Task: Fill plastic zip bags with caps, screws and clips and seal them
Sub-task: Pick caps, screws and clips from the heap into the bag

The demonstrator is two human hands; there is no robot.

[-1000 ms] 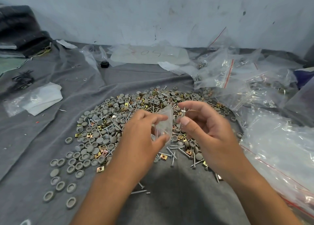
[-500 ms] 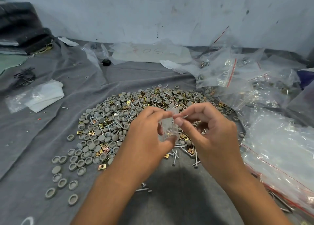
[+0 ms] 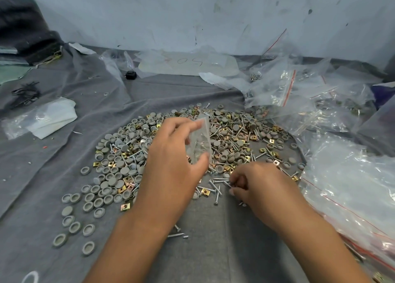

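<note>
Zip bag (image 3: 199, 141) upright, pinched in my left hand (image 3: 171, 165); my right hand (image 3: 256, 186) pinches a screw (image 3: 227, 183) off the grey cloth (image 3: 64, 154)

Left hand (image 3: 171, 154) is up at centre frame, thumb and fingers curled in a pinch; right hand (image 3: 254, 184) sits lower right, knuckles up, fingertips pinched together.

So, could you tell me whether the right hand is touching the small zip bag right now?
Apart. The head view shows the right hand down among loose screws on the cloth, while the left hand alone pinches the small zip bag above the pile.
</note>
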